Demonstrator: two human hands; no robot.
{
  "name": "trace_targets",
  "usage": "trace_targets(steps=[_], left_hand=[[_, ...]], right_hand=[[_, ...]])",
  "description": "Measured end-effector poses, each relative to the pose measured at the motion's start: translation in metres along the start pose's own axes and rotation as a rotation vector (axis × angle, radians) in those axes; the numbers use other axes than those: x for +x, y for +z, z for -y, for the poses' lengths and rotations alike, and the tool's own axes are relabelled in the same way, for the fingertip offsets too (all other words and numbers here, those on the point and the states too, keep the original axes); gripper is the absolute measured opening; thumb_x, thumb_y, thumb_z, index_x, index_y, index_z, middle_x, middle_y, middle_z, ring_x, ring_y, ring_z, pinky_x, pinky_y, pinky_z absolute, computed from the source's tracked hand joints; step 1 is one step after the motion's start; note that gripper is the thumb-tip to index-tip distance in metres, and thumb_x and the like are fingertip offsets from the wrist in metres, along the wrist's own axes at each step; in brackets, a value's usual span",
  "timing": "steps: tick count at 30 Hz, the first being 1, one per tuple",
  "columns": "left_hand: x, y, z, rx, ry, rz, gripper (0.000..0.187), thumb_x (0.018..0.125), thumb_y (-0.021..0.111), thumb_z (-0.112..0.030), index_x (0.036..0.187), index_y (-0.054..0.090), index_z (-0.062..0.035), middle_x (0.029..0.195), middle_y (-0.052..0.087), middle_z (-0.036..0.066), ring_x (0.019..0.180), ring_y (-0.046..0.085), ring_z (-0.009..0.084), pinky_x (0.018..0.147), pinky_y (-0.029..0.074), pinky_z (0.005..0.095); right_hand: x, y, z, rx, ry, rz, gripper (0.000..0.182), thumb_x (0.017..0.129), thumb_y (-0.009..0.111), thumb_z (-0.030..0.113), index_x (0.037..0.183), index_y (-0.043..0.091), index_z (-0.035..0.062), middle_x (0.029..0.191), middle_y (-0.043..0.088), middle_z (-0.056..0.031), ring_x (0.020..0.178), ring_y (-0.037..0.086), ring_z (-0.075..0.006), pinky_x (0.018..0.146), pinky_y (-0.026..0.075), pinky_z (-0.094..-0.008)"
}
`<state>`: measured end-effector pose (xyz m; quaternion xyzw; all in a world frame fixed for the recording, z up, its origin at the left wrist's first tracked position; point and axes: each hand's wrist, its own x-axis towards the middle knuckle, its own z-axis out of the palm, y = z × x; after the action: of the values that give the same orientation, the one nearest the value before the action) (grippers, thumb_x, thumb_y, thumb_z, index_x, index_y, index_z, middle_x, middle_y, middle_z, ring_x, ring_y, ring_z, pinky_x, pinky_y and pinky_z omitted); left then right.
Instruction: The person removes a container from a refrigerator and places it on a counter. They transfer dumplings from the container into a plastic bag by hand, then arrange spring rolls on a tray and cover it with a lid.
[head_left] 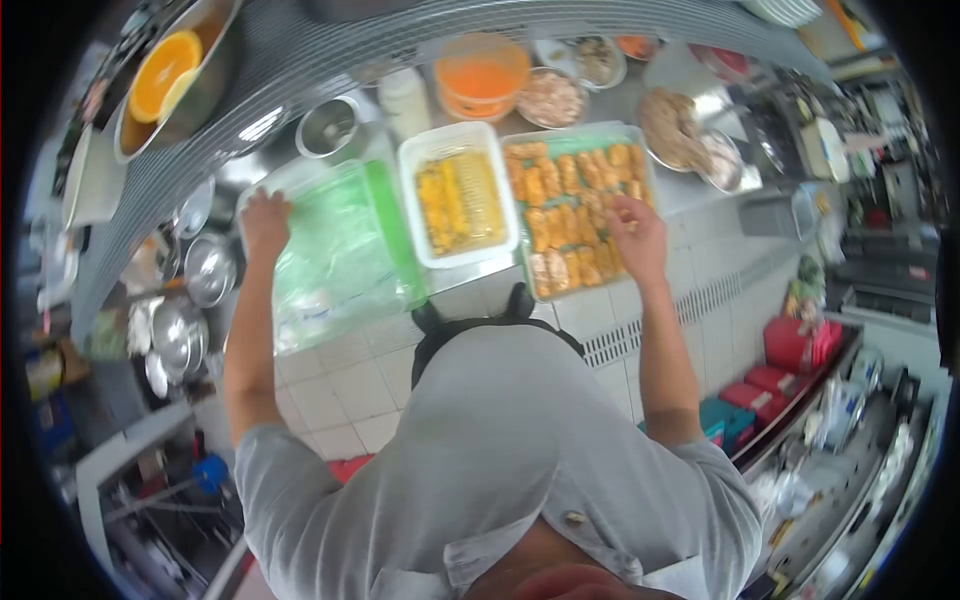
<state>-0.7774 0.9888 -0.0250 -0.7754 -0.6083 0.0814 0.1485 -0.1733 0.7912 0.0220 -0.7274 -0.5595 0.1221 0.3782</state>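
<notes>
My left hand [265, 224] is at the far left corner of a clear plastic sheet [335, 235], its fingers curled over the edge. The sheet lies over a green tray [392, 225] and hangs past the counter's front edge. My right hand [640, 240] is above the right side of a tray of orange-brown food pieces [565, 215], set out in rows. Its fingers are bent together close to the pieces; what is between them is too small to make out. Between the two trays stands a white tub [408, 190] with yellow food pieces [440, 205] in it.
Along the back are a metal pot [328, 128], a white bottle [404, 103], an orange-filled container [482, 78] and a bowl of pale pieces [552, 97]. A shelf [400, 35] runs overhead. Metal bowls [210, 270] stand at left, red boxes [795, 345] at right.
</notes>
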Motion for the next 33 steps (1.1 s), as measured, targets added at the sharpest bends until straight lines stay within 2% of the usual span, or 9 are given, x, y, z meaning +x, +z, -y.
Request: trace_targets(steps=[5, 12, 14, 19, 20, 22, 28, 32, 33], left_hand=[[-0.013, -0.015, -0.011, -0.054, 0.002, 0.113, 0.021, 0.095, 0.062, -0.022, 0.110, 0.061, -0.0080, 0.114, 0.062, 0.015, 0.106, 0.062, 0.0357, 0.087, 0.050, 0.0516], [-0.010, 0.009, 0.010, -0.008, 0.035, 0.203, 0.017, 0.096, 0.056, -0.023, 0.102, 0.063, -0.0084, 0.098, 0.071, 0.014, 0.096, 0.069, 0.0367, 0.079, 0.053, 0.0525], [-0.005, -0.035, -0.008, -0.127, 0.023, 0.162, 0.017, 0.093, 0.060, -0.023, 0.102, 0.062, -0.0081, 0.097, 0.070, 0.016, 0.094, 0.069, 0.0375, 0.079, 0.053, 0.0512], [0.017, -0.178, -0.130, -0.613, 0.393, -0.166, 0.025, 0.082, 0.071, -0.016, 0.103, 0.062, -0.0063, 0.092, 0.066, 0.017, 0.087, 0.066, 0.0385, 0.077, 0.053, 0.0493], [0.026, -0.204, -0.164, -0.598, 0.460, -0.150, 0.033, 0.083, 0.073, -0.017, 0.112, 0.065, -0.0054, 0.098, 0.067, 0.018, 0.092, 0.066, 0.0380, 0.078, 0.054, 0.0453], [0.042, -0.246, -0.236, -0.659, 0.546, -0.222, 0.032, 0.082, 0.073, -0.019, 0.110, 0.064, -0.0058, 0.101, 0.067, 0.015, 0.095, 0.066, 0.0371, 0.079, 0.054, 0.0466], [0.126, -0.237, -0.408, -0.572, 0.675, -0.073, 0.022, 0.088, 0.070, -0.018, 0.105, 0.064, -0.0061, 0.107, 0.068, 0.014, 0.103, 0.066, 0.0350, 0.083, 0.053, 0.0475], [0.123, -0.225, -0.429, -0.599, 0.619, -0.169, 0.021, 0.092, 0.068, -0.018, 0.108, 0.066, -0.0047, 0.102, 0.070, 0.012, 0.094, 0.069, 0.0310, 0.078, 0.055, 0.0433], [0.115, -0.226, -0.421, -0.730, 0.597, -0.085, 0.023, 0.092, 0.069, -0.019, 0.110, 0.067, -0.0043, 0.097, 0.070, 0.011, 0.089, 0.069, 0.0277, 0.076, 0.055, 0.0406]], right_hand=[[-0.018, -0.010, 0.006, 0.036, 0.100, -0.073, 0.025, 0.085, 0.077, 0.014, 0.106, 0.074, 0.0015, 0.096, 0.074, -0.0120, 0.075, 0.067, -0.0201, 0.069, 0.056, -0.0335], [-0.037, -0.036, -0.023, 0.013, 0.204, -0.136, 0.026, 0.085, 0.077, 0.013, 0.108, 0.074, 0.0022, 0.096, 0.075, -0.0113, 0.076, 0.068, -0.0202, 0.070, 0.056, -0.0341], [-0.039, -0.045, -0.030, 0.002, 0.226, -0.143, 0.026, 0.085, 0.076, 0.014, 0.108, 0.074, 0.0022, 0.097, 0.074, -0.0114, 0.077, 0.068, -0.0204, 0.071, 0.056, -0.0342], [-0.043, -0.052, -0.057, 0.036, 0.243, -0.148, 0.028, 0.085, 0.076, 0.015, 0.109, 0.074, 0.0021, 0.100, 0.074, -0.0121, 0.078, 0.068, -0.0211, 0.071, 0.056, -0.0344], [-0.042, -0.052, -0.059, 0.032, 0.235, -0.148, 0.028, 0.085, 0.076, 0.014, 0.109, 0.074, 0.0020, 0.100, 0.074, -0.0122, 0.079, 0.068, -0.0213, 0.071, 0.056, -0.0346], [-0.037, -0.057, -0.062, 0.020, 0.219, -0.156, 0.028, 0.085, 0.076, 0.014, 0.110, 0.074, 0.0018, 0.102, 0.074, -0.0125, 0.080, 0.068, -0.0217, 0.071, 0.056, -0.0349], [-0.040, -0.068, -0.096, 0.035, 0.182, -0.189, 0.030, 0.084, 0.077, 0.015, 0.111, 0.074, 0.0027, 0.105, 0.074, -0.0124, 0.084, 0.069, -0.0228, 0.072, 0.056, -0.0360], [-0.056, -0.074, -0.122, 0.061, 0.275, -0.183, 0.031, 0.087, 0.076, 0.018, 0.111, 0.072, -0.0013, 0.097, 0.074, -0.0122, 0.078, 0.069, -0.0210, 0.068, 0.054, -0.0335], [-0.060, -0.074, -0.129, 0.102, 0.337, -0.167, 0.031, 0.088, 0.076, 0.019, 0.110, 0.072, -0.0024, 0.094, 0.074, -0.0115, 0.077, 0.068, -0.0196, 0.066, 0.054, -0.0323]])
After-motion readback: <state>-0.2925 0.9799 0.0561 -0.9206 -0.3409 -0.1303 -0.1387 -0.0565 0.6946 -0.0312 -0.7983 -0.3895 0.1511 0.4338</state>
